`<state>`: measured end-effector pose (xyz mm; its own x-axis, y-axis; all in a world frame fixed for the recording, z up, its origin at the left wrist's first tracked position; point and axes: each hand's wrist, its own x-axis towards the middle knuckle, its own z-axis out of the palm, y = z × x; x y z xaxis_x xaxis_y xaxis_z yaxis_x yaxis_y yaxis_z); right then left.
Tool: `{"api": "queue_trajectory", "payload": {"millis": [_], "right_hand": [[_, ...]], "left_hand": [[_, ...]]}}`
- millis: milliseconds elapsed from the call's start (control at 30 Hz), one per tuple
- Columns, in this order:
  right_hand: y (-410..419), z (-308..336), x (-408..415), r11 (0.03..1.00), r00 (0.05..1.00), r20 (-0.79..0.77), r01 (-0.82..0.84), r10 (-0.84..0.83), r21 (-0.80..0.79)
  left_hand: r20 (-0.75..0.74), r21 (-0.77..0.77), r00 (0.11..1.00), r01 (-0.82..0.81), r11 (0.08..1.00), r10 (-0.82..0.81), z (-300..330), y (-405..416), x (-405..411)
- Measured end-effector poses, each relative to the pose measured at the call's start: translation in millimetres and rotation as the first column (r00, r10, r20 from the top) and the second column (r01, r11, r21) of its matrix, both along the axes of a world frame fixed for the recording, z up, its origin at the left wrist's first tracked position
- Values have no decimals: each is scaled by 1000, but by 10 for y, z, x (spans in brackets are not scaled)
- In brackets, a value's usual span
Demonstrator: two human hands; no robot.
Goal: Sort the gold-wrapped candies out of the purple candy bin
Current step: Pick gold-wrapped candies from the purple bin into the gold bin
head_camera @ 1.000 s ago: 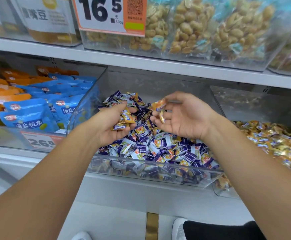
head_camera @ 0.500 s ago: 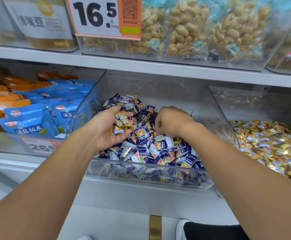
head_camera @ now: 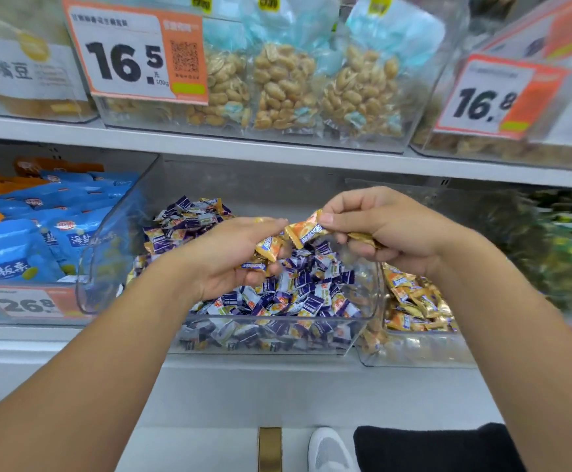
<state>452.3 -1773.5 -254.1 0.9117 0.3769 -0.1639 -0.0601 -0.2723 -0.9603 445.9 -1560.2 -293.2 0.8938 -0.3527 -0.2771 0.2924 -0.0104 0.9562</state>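
Head view, left to right: left hand [head_camera: 230,257] cups several gold-wrapped candies [head_camera: 269,248] above the purple candy bin [head_camera: 277,335]. Right hand [head_camera: 390,229] pinches one gold candy [head_camera: 306,229] at its fingertips, another curled beneath. Gold candy bin [head_camera: 414,349] sits just right.

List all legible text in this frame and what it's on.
"16.5", "500g": orange price tag on the peanut bin.
"16.8": price tag on the upper right bin.
"26.8": price tag on the blue-bag bin.
"海盐板栗": blue bags.
"嘴豆": label at upper left; first character blurred.
Candy wrappers, QR code, small print: unreadable.
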Motion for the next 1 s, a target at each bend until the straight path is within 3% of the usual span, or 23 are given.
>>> {"api": "queue_trajectory", "payload": {"millis": [133, 233, 333, 500, 700, 1000], "right_hand": [[-604, -46, -145, 961, 961, -31, 274, -275, -28], [-968, -121, -225, 866, 864, -101, 498, -492, 42], [-1236, -98, -262, 796, 804, -170, 591, -570, 126], [-1627, -108, -355, 723, 736, -154, 677, -660, 138], [-1959, -158, -408, 718, 732, -209, 679, -648, 152], [-2033, -167, -464, 715, 728, -221, 683, -649, 152]], "left_hand": [[187, 69, 978, 84, 994, -95, 201, -450, -135], [320, 211, 938, 70, 975, -137, 301, -804, -150], [402, 479, 882, 26, 878, -245, 382, -1168, -34], [430, 614, 852, -33, 788, -300, 503, -1628, 183], [209, 412, 938, 173, 895, -277, 400, -1990, 312], [137, 357, 903, 339, 870, -408, 253, -2028, 390]]}}
